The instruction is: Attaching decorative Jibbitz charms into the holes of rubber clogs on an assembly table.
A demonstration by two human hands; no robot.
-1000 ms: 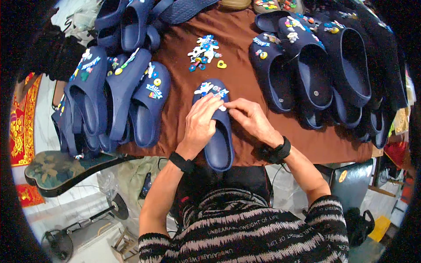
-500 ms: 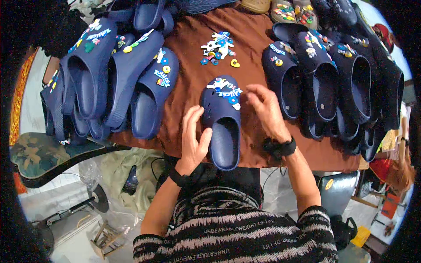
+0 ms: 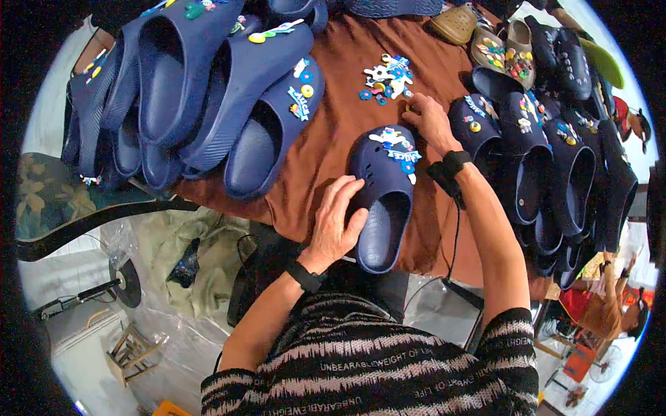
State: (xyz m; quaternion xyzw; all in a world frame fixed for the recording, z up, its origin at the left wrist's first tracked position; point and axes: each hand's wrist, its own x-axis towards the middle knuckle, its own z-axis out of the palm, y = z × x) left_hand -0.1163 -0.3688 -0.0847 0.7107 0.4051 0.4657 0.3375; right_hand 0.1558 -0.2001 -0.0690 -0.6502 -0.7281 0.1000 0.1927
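A navy blue clog [image 3: 383, 225] lies toe-away in front of me, with a rabbit, a lettered banner and flower charms on the right part of its toe. My left hand [image 3: 334, 225] rests against the clog's left side, thumb and fingers apart, not wrapped round it. Beyond the toe, my right hand [image 3: 431, 123] reaches down to the cloth. Its thumb and forefinger close on a yellow heart-shaped charm [image 3: 411, 107], mostly hidden by the fingertips. Just left of that hand sits a small pile of charms [image 3: 388, 78] in white, blue and yellow.
Decorated navy clogs [image 3: 267, 132] are stacked on the left of the brown cloth [image 3: 333, 90]; more navy clogs [image 3: 534, 156] stand on the right. Tan clogs [image 3: 454, 26] lie at the back. A person [image 3: 603, 308] is at far right, and a wooden stool [image 3: 130, 353] is at lower left.
My right hand has gone from beside the clog's toe to the yellow charm near the pile and closed on it. The left hand stays at the clog. The view has shifted.
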